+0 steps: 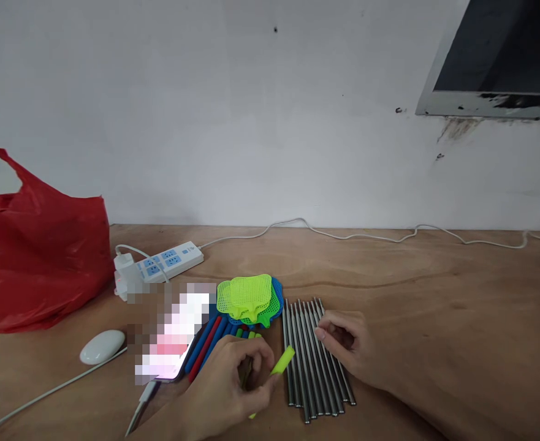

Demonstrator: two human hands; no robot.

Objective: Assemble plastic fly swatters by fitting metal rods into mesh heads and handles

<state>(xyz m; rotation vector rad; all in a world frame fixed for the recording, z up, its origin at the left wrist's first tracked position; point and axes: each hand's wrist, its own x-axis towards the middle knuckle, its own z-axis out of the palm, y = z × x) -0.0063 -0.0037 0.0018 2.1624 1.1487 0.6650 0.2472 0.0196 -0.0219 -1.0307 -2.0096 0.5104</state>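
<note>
My left hand (233, 383) is closed around a yellow-green plastic tube (283, 360), whose upper end sticks out past the fingers towards the right. Curled over the right side of a row of thin metal rods (313, 367) is my right hand (347, 343). Its thumb and forefinger come together over the rods; whether they pinch one is hard to make out. Behind the left hand lie blue and red tubes (205, 343), partly hidden by it. Mesh fly swatter heads (251, 297) in yellow-green, green and blue are stacked just beyond the tubes.
A lit phone (178, 337), partly pixelated, lies left of the tubes with a cable plugged in. Further left are a white mouse-shaped object (102, 346) and a red plastic bag (44, 251). A white power strip (173, 260) sits behind, its cord running along the wall.
</note>
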